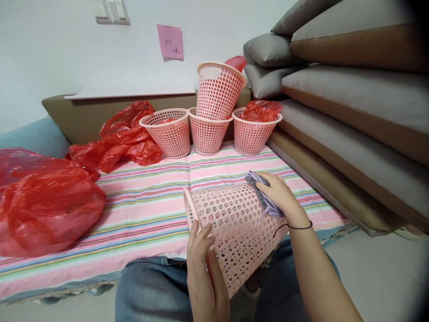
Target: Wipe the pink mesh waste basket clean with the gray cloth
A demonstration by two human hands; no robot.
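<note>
A pink perforated plastic wastebasket [231,223] lies tilted on its side over my knees, its rim facing left. My left hand [206,264] grips it at the rim, with the fingers on the outer wall near the edge. My right hand [278,190] holds a grey and purple knitted cloth [263,194] and presses it on the upper side of the basket, near its base. A thin dark cord [300,227] circles my right wrist. The inside of the basket shows only through its holes.
Behind stand three upright pink baskets, a left one [169,138], a middle one [209,141] with another basket [217,91] nested in it, and a right one [253,136]. Red plastic bags [50,205] lie left on the striped cloth [140,205]. Grey-brown cushions [362,94] are stacked right.
</note>
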